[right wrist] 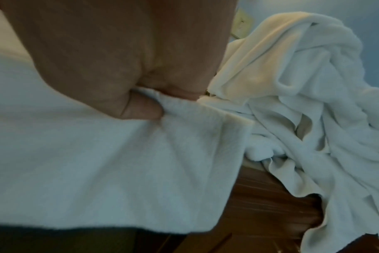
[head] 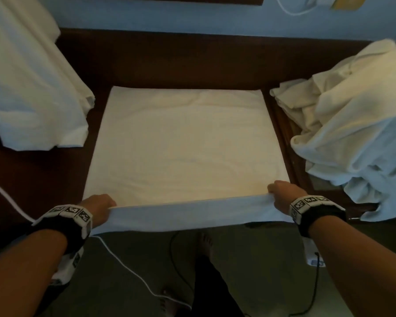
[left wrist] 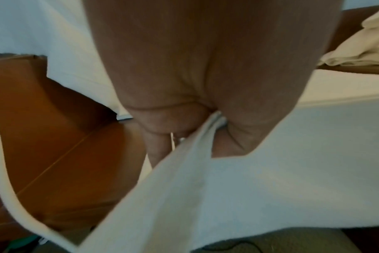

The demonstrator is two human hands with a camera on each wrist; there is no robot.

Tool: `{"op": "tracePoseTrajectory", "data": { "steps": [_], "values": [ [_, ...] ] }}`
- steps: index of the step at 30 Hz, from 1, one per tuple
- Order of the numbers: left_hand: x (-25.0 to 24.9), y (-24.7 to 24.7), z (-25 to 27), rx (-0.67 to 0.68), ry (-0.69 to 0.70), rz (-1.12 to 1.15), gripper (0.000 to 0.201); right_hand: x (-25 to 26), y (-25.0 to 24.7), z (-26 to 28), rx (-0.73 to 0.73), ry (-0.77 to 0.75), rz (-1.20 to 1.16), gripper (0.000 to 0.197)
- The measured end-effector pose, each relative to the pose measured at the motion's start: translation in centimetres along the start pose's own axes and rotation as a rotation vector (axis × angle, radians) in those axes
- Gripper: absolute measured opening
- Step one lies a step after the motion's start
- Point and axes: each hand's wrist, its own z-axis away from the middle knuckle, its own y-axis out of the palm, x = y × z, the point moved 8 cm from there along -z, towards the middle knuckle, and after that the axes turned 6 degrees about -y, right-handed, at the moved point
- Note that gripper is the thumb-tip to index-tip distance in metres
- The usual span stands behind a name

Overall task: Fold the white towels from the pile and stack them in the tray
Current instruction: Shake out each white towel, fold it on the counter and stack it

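A white towel (head: 183,147) lies spread flat across the dark wooden table (head: 146,62), its near end hanging over the front edge. My left hand (head: 102,205) grips the towel's near left part, fingers curled round the cloth (left wrist: 206,130). My right hand (head: 281,193) pinches the near right part, thumb pressed on the fabric (right wrist: 162,109). Between both hands the towel edge is pulled taut and lifted a little. The pile of crumpled white towels (head: 352,115) sits on the table to the right, also seen in the right wrist view as the pile (right wrist: 303,85). No tray can be made out.
More white cloth (head: 28,83) lies on the table at the left. A white cable (head: 124,266) and a black cable (head: 313,294) run over the floor below the table edge. My bare feet (head: 205,243) stand close to the table. A blue wall (head: 192,17) is behind.
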Motion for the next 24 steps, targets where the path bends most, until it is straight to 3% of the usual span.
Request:
{"op": "tracePoseTrajectory", "data": {
  "steps": [4,9,14,21,24],
  "values": [
    [0.2,-4.6,-1.8,-0.126,-0.006,0.032,0.03,-1.4,-3.2,-2.1,-0.059,0.039,0.035,0.021],
    [1.4,-10.0,-5.6,-0.202,-0.031,0.081,0.032,-3.0,-7.5,-6.4,-0.107,0.064,0.032,0.02],
    [1.6,-14.7,-9.8,-0.238,-0.096,0.058,0.046,-4.5,-11.0,-12.0,-0.121,0.063,0.014,0.021],
    [0.9,-18.6,-15.0,-0.282,-0.174,0.034,0.044,-5.9,-13.9,-18.9,-0.112,0.084,0.039,0.021],
    [0.3,-19.8,-16.3,-0.325,-0.141,0.045,0.034,-6.6,-14.7,-20.8,-0.129,0.109,0.019,0.022]
  ]
}}
